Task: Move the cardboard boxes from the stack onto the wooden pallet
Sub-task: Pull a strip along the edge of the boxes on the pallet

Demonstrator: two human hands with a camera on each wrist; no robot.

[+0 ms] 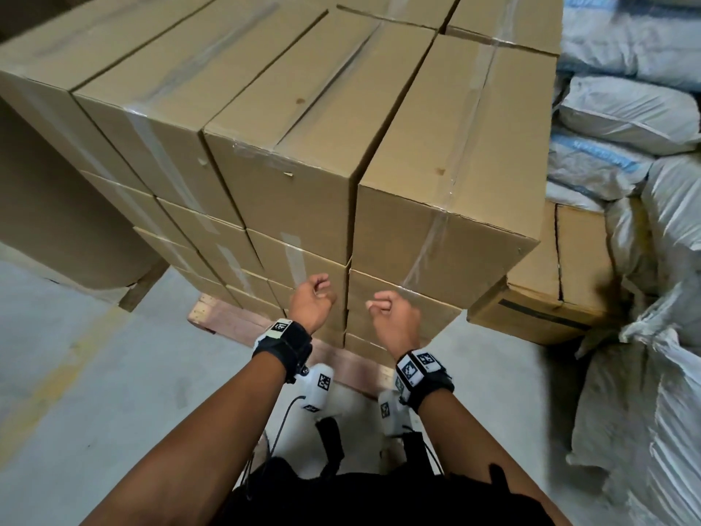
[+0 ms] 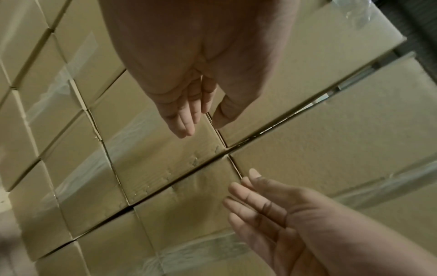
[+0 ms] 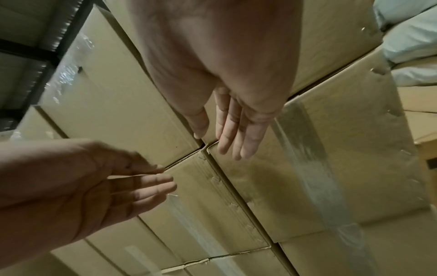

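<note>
A tall stack of taped cardboard boxes [image 1: 447,153] stands on a wooden pallet [image 1: 235,320] in front of me. My left hand [image 1: 316,288] and right hand [image 1: 379,305] hover side by side before the stack's lower rows, close to the vertical seam between two columns. Neither holds anything. In the left wrist view the left hand [image 2: 189,119] has relaxed, nearly straight fingers pointing at the box faces [image 2: 165,158], with the right hand [image 2: 264,201] below. The right wrist view shows the right hand [image 3: 227,140] the same way, near a taped box [image 3: 319,168], and the left hand [image 3: 132,184] beside it.
Grey-white sacks [image 1: 645,119] are piled on the right, with low flat cartons [image 1: 550,298] in front of them. A large brown cardboard mass [image 1: 57,206] stands on the left. Concrete floor with a faded yellow line [image 1: 57,381] lies to my left.
</note>
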